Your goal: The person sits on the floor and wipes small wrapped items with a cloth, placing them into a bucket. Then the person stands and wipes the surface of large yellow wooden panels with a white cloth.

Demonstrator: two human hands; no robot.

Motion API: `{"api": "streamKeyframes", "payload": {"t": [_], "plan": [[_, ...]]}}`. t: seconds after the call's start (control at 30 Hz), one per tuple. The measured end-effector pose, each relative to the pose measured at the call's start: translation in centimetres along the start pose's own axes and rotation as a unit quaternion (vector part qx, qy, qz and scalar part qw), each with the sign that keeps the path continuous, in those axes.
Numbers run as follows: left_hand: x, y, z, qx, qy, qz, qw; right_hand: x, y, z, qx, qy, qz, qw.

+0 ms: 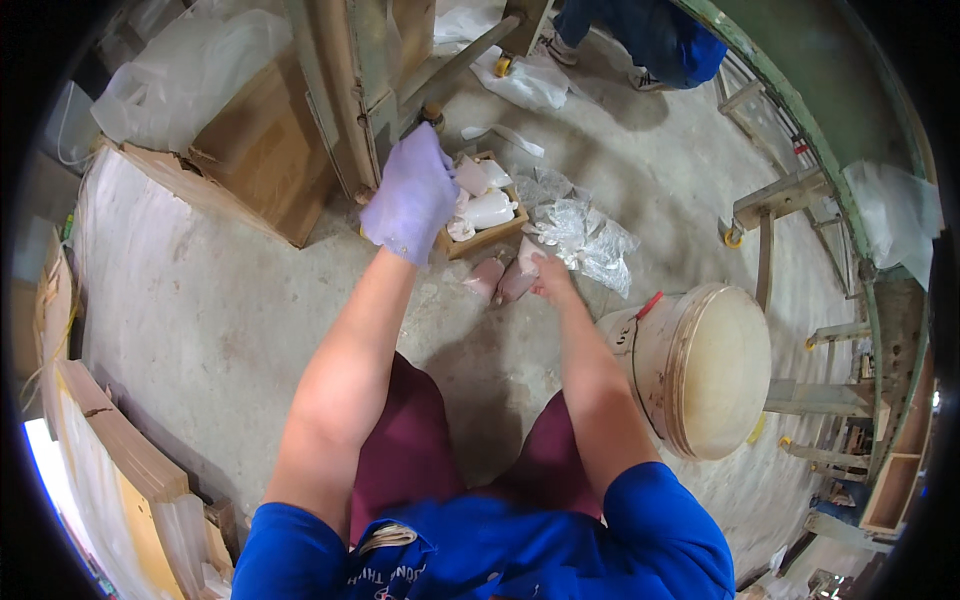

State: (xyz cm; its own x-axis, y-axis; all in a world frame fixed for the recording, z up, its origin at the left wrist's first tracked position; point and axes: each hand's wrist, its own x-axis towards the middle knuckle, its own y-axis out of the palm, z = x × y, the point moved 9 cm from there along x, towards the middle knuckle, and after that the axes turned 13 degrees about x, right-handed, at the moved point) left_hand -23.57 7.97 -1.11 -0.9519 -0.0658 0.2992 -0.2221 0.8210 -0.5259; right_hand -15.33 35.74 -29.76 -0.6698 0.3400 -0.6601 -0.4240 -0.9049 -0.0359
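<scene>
My left hand (412, 192), in a pale purple glove, is curled closed beside a wooden box (487, 238), next to an upright frame post. Its fingertips are hidden, so what they hold, if anything, does not show. Several small plastic bags (490, 210) with whitish-pink contents lie in the box. My bare right hand (550, 278) is in front of the box, closed on the top of a small bag (519, 277) with pinkish contents. A similar bag (485, 278) rests on the floor just left of it.
Crumpled clear plastic (585, 240) lies right of the box. A lidded white bucket (690, 370) stands near my right forearm. To the left are a cardboard box (265, 150) and a metal frame post (340, 100). Another person's legs (620, 40) show at the far side.
</scene>
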Motion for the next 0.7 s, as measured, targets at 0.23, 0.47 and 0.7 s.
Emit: {"api": "streamKeyframes", "payload": {"t": [0.23,0.47,0.7], "plan": [[-1.6,2.1,2.6,-0.310,-0.260,0.031,0.914,-3.1,4.4,-0.3,-0.417,0.026,0.201,0.886],[-4.2,7.1,-1.8,-0.411,-0.316,0.170,0.838,-15.4,-2.9,20.1,-0.488,-0.051,0.300,0.818],[-6.0,5.9,-8.1,-0.370,-0.149,0.238,0.886,-18.2,-25.3,17.0,-0.511,0.091,0.174,0.837]]}}
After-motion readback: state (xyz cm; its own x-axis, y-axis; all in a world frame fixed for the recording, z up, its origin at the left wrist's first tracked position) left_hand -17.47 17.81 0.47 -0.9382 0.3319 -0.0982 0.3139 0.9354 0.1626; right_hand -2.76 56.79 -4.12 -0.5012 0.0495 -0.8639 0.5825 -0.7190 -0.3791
